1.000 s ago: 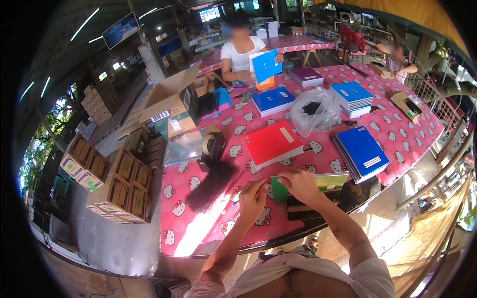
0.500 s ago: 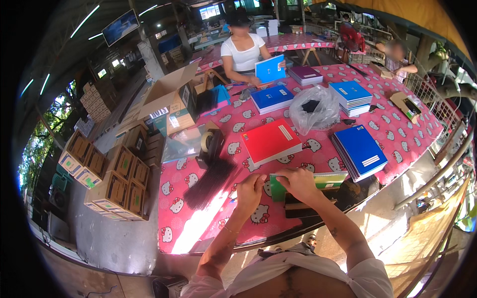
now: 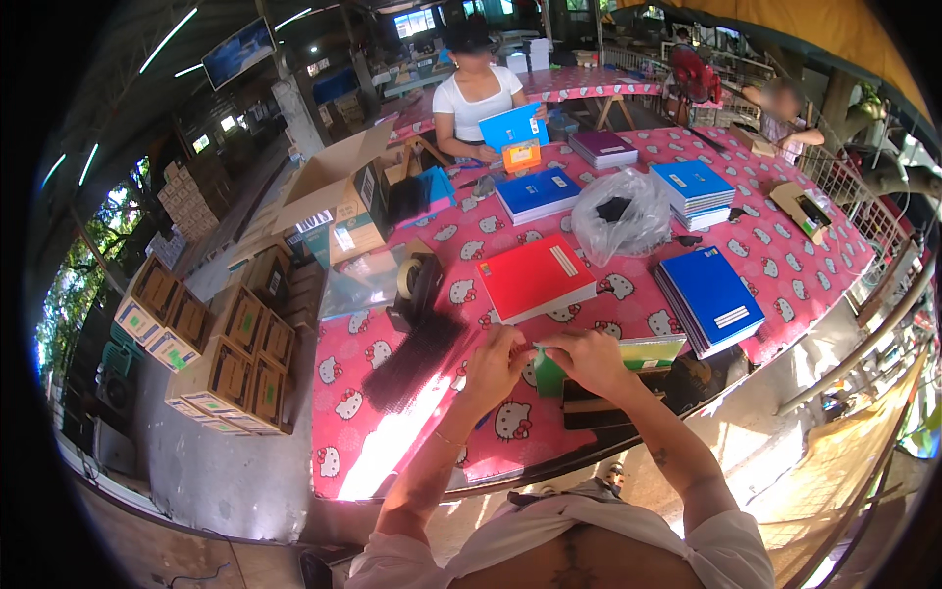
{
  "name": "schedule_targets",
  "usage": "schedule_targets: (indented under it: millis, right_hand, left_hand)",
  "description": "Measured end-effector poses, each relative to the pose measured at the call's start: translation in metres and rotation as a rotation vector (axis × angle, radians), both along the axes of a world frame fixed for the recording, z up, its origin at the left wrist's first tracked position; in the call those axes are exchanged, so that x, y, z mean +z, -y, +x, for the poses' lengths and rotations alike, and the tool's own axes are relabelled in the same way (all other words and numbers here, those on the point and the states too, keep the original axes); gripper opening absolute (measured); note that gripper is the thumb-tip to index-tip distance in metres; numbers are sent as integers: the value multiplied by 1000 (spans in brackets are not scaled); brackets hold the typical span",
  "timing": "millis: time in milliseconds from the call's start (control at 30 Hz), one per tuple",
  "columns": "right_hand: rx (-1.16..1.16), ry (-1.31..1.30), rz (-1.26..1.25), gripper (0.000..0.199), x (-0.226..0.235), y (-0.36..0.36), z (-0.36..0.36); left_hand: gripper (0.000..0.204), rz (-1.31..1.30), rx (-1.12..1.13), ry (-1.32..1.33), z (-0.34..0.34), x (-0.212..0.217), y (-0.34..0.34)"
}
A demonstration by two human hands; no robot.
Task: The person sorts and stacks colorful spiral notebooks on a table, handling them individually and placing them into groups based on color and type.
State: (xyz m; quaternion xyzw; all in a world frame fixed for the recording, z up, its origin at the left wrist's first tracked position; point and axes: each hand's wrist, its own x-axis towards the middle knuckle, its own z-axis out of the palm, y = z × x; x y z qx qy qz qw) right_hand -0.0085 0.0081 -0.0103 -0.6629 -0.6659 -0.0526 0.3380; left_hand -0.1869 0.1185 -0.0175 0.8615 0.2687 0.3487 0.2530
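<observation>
My right grip [image 3: 587,361] grasps the green notebook [image 3: 640,351] by its left end, nearer me than the red notebook [image 3: 530,280]; its long axis runs off rightward. My left grip [image 3: 497,365] curls just beside that end; whether it pinches anything, I cannot tell.

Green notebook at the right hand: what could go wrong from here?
The green notebook sits tilted near the front edge of the table, by a black box, so a knock might make it slip. Its right end is close to the stack of blue notebooks, which a bump could skew. The left hand and right hand nearly meet at its left corner and might crease it.
</observation>
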Motion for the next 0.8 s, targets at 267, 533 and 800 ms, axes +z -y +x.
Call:
schedule_targets:
  millis: [267, 533, 800]
  right_hand:
    - [29, -25, -111, 15, 11, 1, 7]
    - [78, -43, -200, 21, 16, 6, 11]
    - [30, 32, -248, 24, 6, 16, 21]
  left_hand:
    - [25, 183, -353, -126, 4, 19, -20]
    - [30, 95, -396, -290, 3, 6, -29]
    - [23, 205, -353, -287, 10, 27, -17]
